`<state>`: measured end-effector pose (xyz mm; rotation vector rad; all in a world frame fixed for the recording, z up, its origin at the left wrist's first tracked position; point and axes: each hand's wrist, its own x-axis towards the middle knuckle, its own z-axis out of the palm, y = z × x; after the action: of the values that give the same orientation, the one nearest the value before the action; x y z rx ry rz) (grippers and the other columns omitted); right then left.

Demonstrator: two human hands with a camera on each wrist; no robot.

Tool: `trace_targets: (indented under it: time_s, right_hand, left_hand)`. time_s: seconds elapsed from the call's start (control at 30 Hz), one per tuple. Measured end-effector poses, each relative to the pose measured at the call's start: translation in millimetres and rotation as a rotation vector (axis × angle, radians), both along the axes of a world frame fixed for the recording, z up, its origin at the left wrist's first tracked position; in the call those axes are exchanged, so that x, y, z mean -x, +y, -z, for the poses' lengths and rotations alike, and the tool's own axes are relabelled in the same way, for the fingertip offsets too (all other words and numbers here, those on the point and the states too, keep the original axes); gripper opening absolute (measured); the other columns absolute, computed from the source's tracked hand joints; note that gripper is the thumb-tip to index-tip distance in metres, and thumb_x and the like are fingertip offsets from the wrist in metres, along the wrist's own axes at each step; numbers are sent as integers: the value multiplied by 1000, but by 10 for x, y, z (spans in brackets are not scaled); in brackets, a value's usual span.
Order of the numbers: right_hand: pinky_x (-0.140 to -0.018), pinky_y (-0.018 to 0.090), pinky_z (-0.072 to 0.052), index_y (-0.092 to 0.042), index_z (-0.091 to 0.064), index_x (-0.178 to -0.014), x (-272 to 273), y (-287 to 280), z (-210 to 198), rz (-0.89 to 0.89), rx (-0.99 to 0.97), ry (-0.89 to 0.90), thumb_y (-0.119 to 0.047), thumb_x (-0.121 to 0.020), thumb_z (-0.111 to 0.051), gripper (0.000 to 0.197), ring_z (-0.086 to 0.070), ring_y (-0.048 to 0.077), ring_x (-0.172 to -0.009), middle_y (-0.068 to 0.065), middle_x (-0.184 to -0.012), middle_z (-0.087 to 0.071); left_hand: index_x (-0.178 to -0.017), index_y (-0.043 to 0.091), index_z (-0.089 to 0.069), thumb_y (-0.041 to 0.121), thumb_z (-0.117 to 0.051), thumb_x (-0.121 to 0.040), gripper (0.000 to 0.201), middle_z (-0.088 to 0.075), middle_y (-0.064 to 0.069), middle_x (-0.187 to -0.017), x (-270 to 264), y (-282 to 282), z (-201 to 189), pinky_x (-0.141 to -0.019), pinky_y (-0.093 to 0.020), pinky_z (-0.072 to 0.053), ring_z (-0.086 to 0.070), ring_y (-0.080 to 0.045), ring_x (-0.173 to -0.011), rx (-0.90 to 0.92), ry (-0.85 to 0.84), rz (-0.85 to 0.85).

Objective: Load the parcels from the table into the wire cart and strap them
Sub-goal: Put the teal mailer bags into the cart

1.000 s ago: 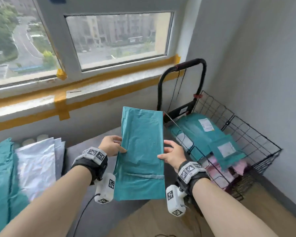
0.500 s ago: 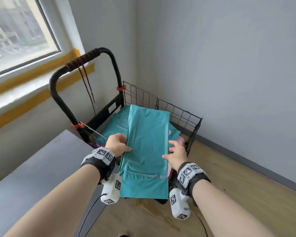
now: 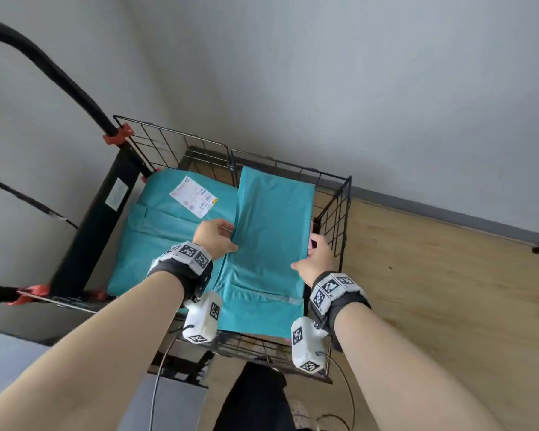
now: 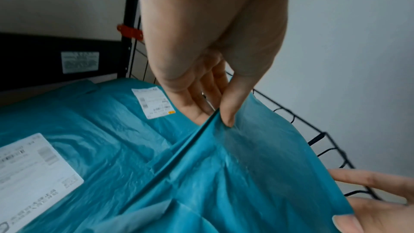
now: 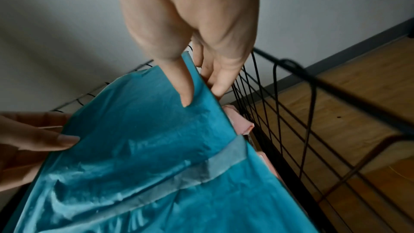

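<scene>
**A:** Head view: I'm lowering the teal parcel (image 3: pixel 271 244) into the wire cart (image 3: pixel 333 213), right side, over the labelled parcel (image 3: pixel 168 231). Tips?

**B:** Left wrist: your left hand (image 4: pixel 208 70) is pinching its edge — I'd keep it level. Right wrist: right hand (image 5: pixel 197 42) is pinching too, fingers nearing the wire — I'd release there last.

Long teal plastic parcel (image 3: pixel 269 241) with a clear tape strip across its near end sits lengthwise in the right side of the black wire cart (image 3: pixel 339 213), overlapping bigger teal parcels (image 3: pixel 168 231) with white labels, pink ones underneath.
</scene>
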<state>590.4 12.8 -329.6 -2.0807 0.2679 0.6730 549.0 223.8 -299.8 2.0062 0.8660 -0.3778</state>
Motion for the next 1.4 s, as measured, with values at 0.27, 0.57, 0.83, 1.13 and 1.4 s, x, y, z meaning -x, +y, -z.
trace_targets:
  time_s: [0.27,0.57,0.83,1.13,1.4]
  right_hand:
    - [-80,46,-56,-20,-49,-123,-156,186,930,106,95,169,14,-71,-56,62,-65,27,-92,4,-102,-64]
    - [-84,42,-56,-18,-44,-133,-211,174,1323,106,70,354,15,-72,-63,73,-65,24,-94,2,-94,-67]
    - [-99,42,-48,-12,-39,-141,-323,106,1134,22,87,402,8,-73,-71,78,-56,28,-118,11,-131,-55]
    - [-101,34,-44,-13,-38,-142,-356,215,277,-405,137,255,-13,-89,-63,59,-51,28,-124,12,-141,-46]
    - [-98,34,-44,-19,-44,-138,104,480,-863,-948,171,-152,-21,-94,-54,46,-52,28,-121,9,-135,-53]
  left_hand:
    - [-106,5,-63,-3,-73,-72,36,-59,-7,-89,-292,159,840,-76,-24,-43,-55,-19,-84,-8,183,112]
    - [-104,-3,-61,9,-63,-85,22,-64,-18,-91,-392,103,1317,-76,-29,-45,-61,-30,-86,-60,278,120]
    - [-102,7,-61,17,-64,-85,20,-63,-11,-94,-435,80,1189,-68,-28,-43,-54,-24,-78,-132,341,181]
    - [-108,11,-60,15,-58,-87,22,-68,-8,-100,-129,-13,327,-81,-31,-48,-63,-27,-94,-198,246,177]
    - [-116,15,-57,18,-51,-91,27,-63,-6,-114,860,-198,-639,-89,-31,-46,-58,-27,-107,-409,125,0]
